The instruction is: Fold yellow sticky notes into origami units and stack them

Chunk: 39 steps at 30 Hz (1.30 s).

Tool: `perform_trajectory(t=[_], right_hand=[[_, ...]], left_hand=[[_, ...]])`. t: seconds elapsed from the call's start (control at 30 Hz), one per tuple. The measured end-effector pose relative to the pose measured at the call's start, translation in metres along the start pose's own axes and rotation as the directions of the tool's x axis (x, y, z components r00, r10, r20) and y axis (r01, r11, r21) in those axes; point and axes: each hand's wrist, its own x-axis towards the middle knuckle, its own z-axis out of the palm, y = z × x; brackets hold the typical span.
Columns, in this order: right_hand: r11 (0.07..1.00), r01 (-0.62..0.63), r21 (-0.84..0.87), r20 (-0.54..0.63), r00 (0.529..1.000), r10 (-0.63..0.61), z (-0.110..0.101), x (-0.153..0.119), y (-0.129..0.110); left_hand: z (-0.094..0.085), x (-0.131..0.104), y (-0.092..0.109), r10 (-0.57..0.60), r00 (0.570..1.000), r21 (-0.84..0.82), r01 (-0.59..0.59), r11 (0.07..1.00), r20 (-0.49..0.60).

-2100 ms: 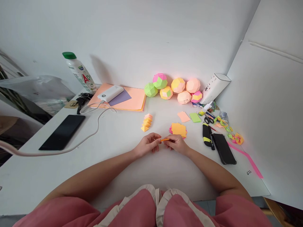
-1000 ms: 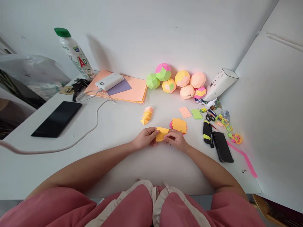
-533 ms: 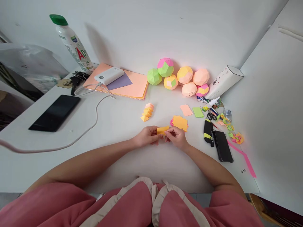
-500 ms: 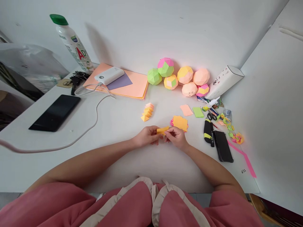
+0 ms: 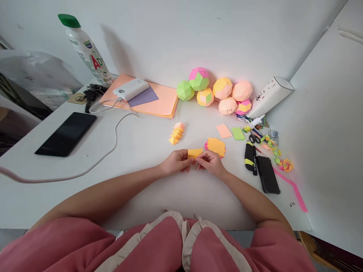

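Observation:
A small orange paper point(image 5: 194, 153) is held between my two hands, just above the white table near its middle. My left hand point(image 5: 176, 162) pinches its left side, and my right hand point(image 5: 210, 163) pinches its lower right edge; the fingertips nearly meet. Right behind my right hand lies a stack of orange paper squares point(image 5: 216, 146) with pink ones under it. Farther back on the left stands a row of folded orange and peach paper pieces point(image 5: 177, 133). Peach squares point(image 5: 224, 131) and green squares point(image 5: 238, 133) lie behind the stack.
Paper balls point(image 5: 222, 88) line the wall. Scissors point(image 5: 254, 139), a cutter point(image 5: 250, 156) and a black phone point(image 5: 268, 175) lie right. A tablet point(image 5: 67, 134), a power bank point(image 5: 131, 89) with cable, paper sheets point(image 5: 167, 102) and a bottle point(image 5: 89, 53) are left.
The orange paper has tilted so that more of its face shows between my hands. My fingers have shifted slightly along its lower edge.

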Motion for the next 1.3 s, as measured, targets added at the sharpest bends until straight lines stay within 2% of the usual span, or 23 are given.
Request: perform_trajectory(t=[0.23,0.73,0.93,1.17,1.3], right_hand=[[0.999,0.031,0.020,-0.030,0.999,-0.030,0.004,0.001,-0.004],[0.999,-0.025,0.025,-0.071,0.997,0.027,0.004,0.000,-0.005],[0.997,-0.029,0.072,-0.066,0.997,0.033,0.003,0.003,-0.004],[0.996,-0.053,-0.069,0.069,0.996,0.057,0.000,0.004,-0.010],[0.997,-0.058,-0.060,0.064,0.996,0.062,-0.001,0.004,-0.013]], left_hand=[[0.002,0.001,0.003,-0.001,1.000,0.010,0.001,1.000,-0.010],[0.003,0.000,0.004,-0.038,0.998,0.020,0.039,0.999,-0.043],[0.000,0.001,0.003,0.002,1.000,-0.036,-0.003,0.999,-0.012],[-0.003,0.003,0.003,0.003,1.000,-0.105,-0.002,0.995,0.005],[-0.004,0.003,0.003,0.004,1.000,-0.117,-0.003,0.993,0.009]])
